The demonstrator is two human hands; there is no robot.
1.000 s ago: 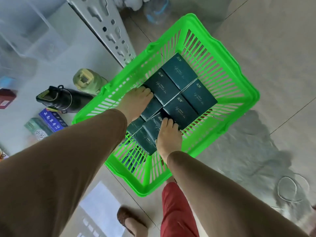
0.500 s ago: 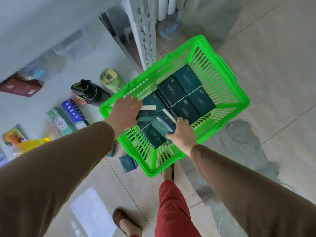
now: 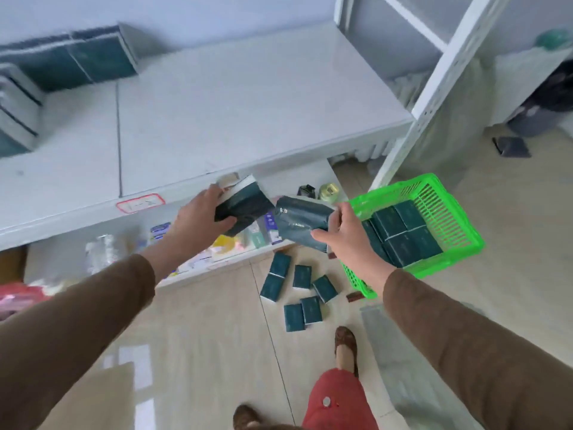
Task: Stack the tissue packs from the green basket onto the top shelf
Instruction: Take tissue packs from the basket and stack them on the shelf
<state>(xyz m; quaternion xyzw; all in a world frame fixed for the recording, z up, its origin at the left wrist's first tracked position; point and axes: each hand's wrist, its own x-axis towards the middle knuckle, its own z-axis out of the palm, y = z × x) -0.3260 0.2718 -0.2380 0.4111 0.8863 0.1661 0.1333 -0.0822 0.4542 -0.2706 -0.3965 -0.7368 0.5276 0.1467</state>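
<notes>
My left hand [image 3: 198, 217] grips a dark green tissue pack [image 3: 243, 201] just below the front edge of the white top shelf [image 3: 232, 113]. Beside it, my right hand [image 3: 344, 235] holds a second dark green pack [image 3: 299, 221]. The green basket [image 3: 446, 212] stands on the floor at the right with several dark green packs [image 3: 400, 231] still inside. Tissue packs [image 3: 77, 58] are stacked at the back left of the top shelf.
Several dark green packs [image 3: 297, 290] lie scattered on the tiled floor in front of the shelf. A lower shelf [image 3: 217, 252] holds bottles and boxes. A white perforated upright [image 3: 424, 97] rises at the right. My feet and a red trouser leg [image 3: 338, 398] are below.
Both hands have lifted out of the basket, each with a tissue pack, and risen toward the top shelf. My view has swung up from the basket to the shelf.
</notes>
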